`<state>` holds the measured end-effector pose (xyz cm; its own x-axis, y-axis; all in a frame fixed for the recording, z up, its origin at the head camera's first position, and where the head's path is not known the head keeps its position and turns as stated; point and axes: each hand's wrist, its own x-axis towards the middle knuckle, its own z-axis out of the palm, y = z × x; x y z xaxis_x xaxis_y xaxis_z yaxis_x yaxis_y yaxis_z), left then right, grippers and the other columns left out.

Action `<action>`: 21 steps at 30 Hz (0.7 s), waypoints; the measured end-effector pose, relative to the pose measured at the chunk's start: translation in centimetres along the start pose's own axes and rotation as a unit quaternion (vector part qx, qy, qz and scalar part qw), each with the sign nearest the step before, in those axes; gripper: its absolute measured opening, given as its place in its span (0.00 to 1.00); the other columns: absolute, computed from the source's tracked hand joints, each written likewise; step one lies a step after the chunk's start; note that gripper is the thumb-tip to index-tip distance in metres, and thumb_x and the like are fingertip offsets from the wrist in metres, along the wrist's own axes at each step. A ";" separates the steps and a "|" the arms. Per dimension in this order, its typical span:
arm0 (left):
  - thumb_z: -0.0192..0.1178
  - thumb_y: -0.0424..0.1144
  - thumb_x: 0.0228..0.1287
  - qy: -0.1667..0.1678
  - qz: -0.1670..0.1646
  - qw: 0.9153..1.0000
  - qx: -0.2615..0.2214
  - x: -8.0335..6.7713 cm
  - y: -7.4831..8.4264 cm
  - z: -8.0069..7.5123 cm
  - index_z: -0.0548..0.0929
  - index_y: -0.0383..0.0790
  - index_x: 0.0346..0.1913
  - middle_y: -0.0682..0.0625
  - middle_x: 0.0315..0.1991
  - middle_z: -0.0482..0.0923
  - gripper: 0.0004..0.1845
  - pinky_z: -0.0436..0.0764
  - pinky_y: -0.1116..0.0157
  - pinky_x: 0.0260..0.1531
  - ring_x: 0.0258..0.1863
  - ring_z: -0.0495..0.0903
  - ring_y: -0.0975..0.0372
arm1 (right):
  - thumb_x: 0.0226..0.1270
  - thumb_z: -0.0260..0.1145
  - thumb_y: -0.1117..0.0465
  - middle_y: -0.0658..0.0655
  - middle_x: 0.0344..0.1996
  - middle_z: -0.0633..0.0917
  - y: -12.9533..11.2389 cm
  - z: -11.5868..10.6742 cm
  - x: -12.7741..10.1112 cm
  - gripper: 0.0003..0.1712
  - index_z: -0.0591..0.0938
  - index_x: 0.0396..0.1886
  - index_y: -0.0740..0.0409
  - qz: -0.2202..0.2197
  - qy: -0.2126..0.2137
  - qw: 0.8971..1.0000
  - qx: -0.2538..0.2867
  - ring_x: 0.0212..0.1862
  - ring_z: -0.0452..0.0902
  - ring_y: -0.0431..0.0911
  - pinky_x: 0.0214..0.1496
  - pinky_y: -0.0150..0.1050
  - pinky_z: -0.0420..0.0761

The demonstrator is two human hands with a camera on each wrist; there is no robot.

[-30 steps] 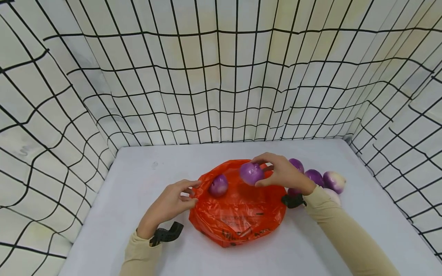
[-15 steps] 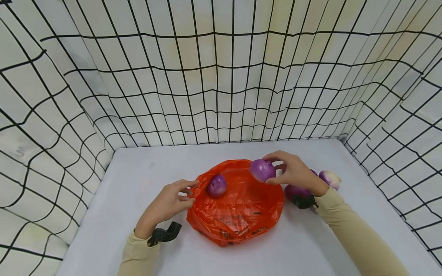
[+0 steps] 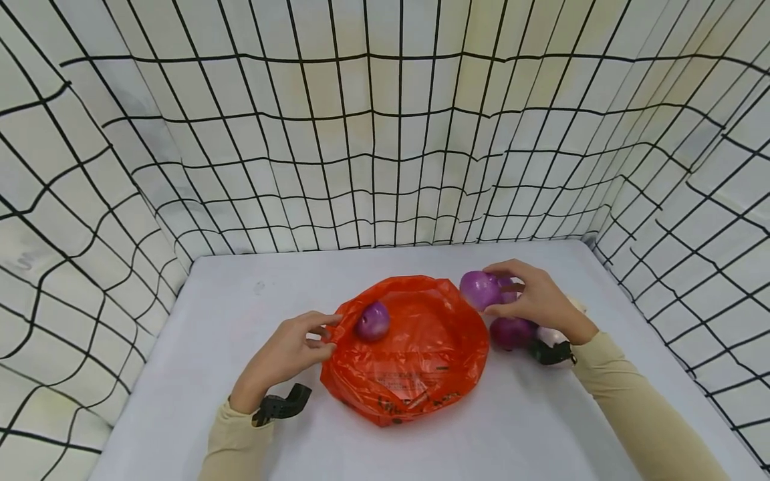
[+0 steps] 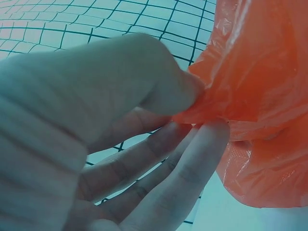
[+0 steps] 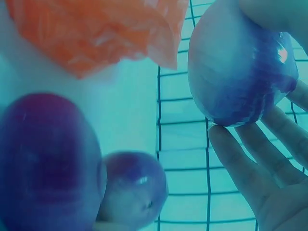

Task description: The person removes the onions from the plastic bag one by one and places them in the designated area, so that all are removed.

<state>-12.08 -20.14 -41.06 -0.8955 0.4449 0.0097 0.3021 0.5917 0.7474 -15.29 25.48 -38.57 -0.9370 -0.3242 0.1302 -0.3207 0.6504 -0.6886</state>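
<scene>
In the head view, a red plastic bag (image 3: pixel 415 361) lies on the white table with its mouth spread open. One purple onion (image 3: pixel 373 321) sits inside, toward its left. My left hand (image 3: pixel 287 354) pinches the bag's left rim; the left wrist view shows the red film (image 4: pixel 211 103) between thumb and fingers. Just beyond the bag's right rim, my right hand (image 3: pixel 538 300) holds a shiny purple onion (image 3: pixel 479 290) between thumb and fingertips. Under and behind that hand are other onions, among them a dark purple one (image 3: pixel 511 333), partly hidden.
Black grid netting (image 3: pixel 385 160) over pale walls surrounds the back and sides of the white table (image 3: pixel 252 287). A dark wrist strap with a camera (image 3: pixel 283 404) is on the left wrist, another (image 3: pixel 552 352) on the right.
My right hand has carried the held onion rightward, from above the bag's inside to past its right rim, over the other onions. My left hand keeps its pinch on the rim.
</scene>
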 end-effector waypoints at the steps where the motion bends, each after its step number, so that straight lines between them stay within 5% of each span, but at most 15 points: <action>1: 0.64 0.35 0.66 0.000 0.001 1.000 0.000 0.0 0.0 0.0 0.82 0.37 0.65 0.44 0.60 0.84 0.24 0.90 0.60 0.49 0.52 0.84 0.54 | 0.51 0.85 0.50 0.54 0.62 0.82 0.2 -0.1 -0.1 0.40 0.79 0.64 0.47 0.003 0.003 1.000 0.004 0.63 0.80 0.55 0.59 0.59 0.87; 12: 0.64 0.34 0.66 -0.001 0.005 1.000 -0.003 0.1 0.0 0.1 0.82 0.37 0.64 0.43 0.60 0.83 0.24 0.90 0.61 0.49 0.52 0.85 0.54 | 0.52 0.84 0.50 0.56 0.63 0.82 1.7 -2.2 -2.1 0.42 0.77 0.67 0.50 0.033 0.038 0.999 -0.009 0.60 0.83 0.54 0.61 0.54 0.86; 17: 0.63 0.34 0.66 -0.001 0.002 1.000 0.000 0.1 -0.1 0.0 0.82 0.37 0.65 0.43 0.61 0.83 0.24 0.90 0.60 0.50 0.53 0.85 0.54 | 0.52 0.85 0.55 0.56 0.62 0.83 2.3 -3.2 -2.8 0.41 0.78 0.67 0.52 0.032 0.062 0.997 -0.023 0.59 0.81 0.50 0.60 0.37 0.87; 21: 0.64 0.34 0.66 -0.001 0.000 1.000 0.003 0.1 -0.1 0.0 0.82 0.36 0.65 0.43 0.60 0.83 0.24 0.90 0.59 0.50 0.53 0.85 0.55 | 0.52 0.84 0.56 0.57 0.62 0.82 3.2 -4.1 -3.3 0.42 0.78 0.67 0.54 0.046 0.078 0.996 -0.024 0.56 0.81 0.37 0.55 0.20 0.83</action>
<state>-12.25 -20.18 -41.12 -0.8950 0.4460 0.0092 0.3043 0.5953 0.7436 -13.84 31.43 -38.34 -0.9715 -0.1543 0.1800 -0.2359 0.7060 -0.6678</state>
